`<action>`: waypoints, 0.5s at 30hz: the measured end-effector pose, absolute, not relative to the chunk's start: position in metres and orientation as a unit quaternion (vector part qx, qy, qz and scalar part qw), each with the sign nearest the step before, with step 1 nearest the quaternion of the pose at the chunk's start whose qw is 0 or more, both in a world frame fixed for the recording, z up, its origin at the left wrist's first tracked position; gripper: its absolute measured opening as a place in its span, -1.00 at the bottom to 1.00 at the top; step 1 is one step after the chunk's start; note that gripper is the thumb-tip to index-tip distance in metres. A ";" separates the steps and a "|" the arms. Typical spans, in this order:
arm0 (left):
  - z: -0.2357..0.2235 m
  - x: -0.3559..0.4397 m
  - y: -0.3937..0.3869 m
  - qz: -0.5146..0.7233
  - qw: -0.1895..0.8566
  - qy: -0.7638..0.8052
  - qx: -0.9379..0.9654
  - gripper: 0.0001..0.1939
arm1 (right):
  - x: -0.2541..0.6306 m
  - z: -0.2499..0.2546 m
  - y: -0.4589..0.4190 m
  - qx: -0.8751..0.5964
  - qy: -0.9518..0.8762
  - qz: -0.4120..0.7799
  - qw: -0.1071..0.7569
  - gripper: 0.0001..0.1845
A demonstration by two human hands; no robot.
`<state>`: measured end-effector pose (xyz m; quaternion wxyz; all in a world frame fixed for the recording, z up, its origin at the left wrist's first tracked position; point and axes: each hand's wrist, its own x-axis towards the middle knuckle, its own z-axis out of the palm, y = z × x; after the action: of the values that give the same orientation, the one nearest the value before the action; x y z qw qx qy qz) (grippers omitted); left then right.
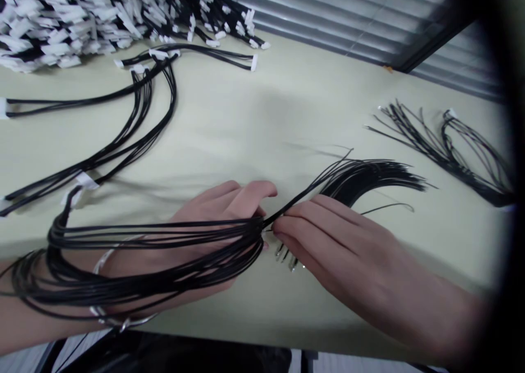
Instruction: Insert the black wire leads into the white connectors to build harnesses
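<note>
My left hand (213, 220) is closed around a thick bundle of thin black wires (135, 258) that loops back over my left wrist and fans out to the right (369, 179). My right hand (340, 242) meets it at the same spot, fingers pinched together on the wires where they cross. Small metal terminals (285, 255) hang below my right fingertips. A thin bracelet (110, 318) circles my left wrist.
The pale table (254, 116) carries a big heap of black cables with white connectors (82, 12) at the far left, loose finished cables (139, 105) nearer, and another wire bunch (451, 149) at right. Window blinds (348, 12) run behind; the table's near edge is just below my arms.
</note>
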<state>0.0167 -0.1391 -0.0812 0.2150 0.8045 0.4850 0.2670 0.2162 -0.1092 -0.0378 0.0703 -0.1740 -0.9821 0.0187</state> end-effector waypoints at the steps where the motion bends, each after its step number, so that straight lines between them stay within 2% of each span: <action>1: -0.079 0.017 -0.138 0.256 0.205 0.484 0.812 -0.41 | 0.216 -0.037 -0.109 -0.167 -0.983 0.011 0.071 -0.64; 8: -0.077 0.021 -0.136 0.262 0.183 0.486 0.814 -0.49 | 0.210 -0.036 -0.111 -0.161 -0.981 -0.046 0.101 -0.62; 12: -0.075 0.020 -0.137 0.268 0.191 0.476 0.816 -0.44 | 0.207 -0.038 -0.112 -0.151 -0.979 -0.074 0.116 -0.67; 15: -0.073 0.019 -0.136 0.262 0.200 0.467 0.820 -0.51 | 0.206 -0.039 -0.114 -0.139 -0.979 -0.097 0.114 -0.71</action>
<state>0.0192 -0.1365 -0.0732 0.1998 0.8204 0.4672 0.2620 0.2058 -0.1142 -0.0389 0.1142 -0.1395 -0.9788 -0.0972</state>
